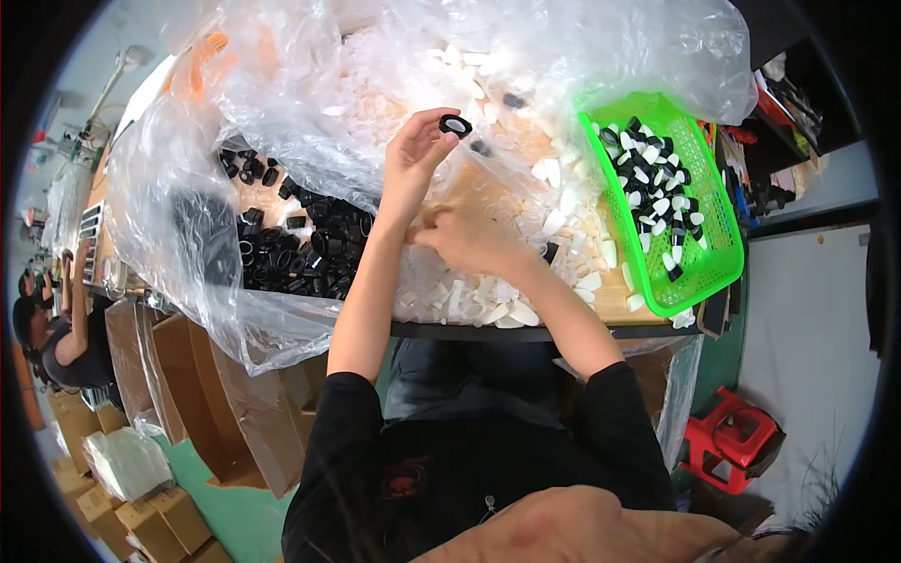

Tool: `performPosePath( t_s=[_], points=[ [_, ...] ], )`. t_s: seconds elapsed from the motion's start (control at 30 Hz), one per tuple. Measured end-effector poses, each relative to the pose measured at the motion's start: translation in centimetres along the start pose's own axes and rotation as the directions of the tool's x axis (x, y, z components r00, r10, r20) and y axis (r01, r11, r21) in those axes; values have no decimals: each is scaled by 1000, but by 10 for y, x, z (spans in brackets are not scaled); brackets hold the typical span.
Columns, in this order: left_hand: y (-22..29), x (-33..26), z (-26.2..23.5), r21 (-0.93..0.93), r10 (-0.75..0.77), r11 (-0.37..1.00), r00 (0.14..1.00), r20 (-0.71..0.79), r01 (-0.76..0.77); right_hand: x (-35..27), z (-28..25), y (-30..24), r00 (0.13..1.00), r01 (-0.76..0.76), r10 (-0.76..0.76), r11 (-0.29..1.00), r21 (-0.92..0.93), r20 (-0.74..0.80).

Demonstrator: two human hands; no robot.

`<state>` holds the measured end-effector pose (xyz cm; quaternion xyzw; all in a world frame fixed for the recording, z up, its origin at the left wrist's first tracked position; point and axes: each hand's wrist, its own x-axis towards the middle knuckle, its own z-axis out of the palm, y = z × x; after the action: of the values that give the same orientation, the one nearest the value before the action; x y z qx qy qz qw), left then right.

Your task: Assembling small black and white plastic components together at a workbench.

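My left hand (418, 155) is raised over the table, pinching a black oval ring-shaped plastic part (455, 125) between thumb and fingers. Its opening looks pale. Lower down, my right hand (469, 239) hovers above a spread of white plastic pieces (483, 298), close beside my left wrist. The right fingers are curled together, and whatever they hold, if anything, cannot be made out. To the left of my left forearm lies a heap of black ring-shaped parts (305, 244) on clear plastic.
A green basket (718, 253) at the right holds several black-and-white pieces. Clear plastic sheeting (282, 103) covers the table's far and left sides. Below are cardboard boxes (197, 394) at left and a red stool (727, 436) at right. Another person (70, 342) works far left.
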<state>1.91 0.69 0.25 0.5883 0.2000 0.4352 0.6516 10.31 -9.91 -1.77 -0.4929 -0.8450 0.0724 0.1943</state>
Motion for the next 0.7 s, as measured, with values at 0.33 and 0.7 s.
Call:
performPosePath(
  t_s=[0.33, 0.7],
  points=[
    [3, -5, 7, 6, 41, 999, 991, 125, -42, -14, -68, 37, 529, 69, 628, 637, 767, -570],
    [-2, -6, 10, 38, 109, 993, 985, 136, -115, -6, -58, 32, 544, -55, 397, 896, 441, -739]
  ],
)
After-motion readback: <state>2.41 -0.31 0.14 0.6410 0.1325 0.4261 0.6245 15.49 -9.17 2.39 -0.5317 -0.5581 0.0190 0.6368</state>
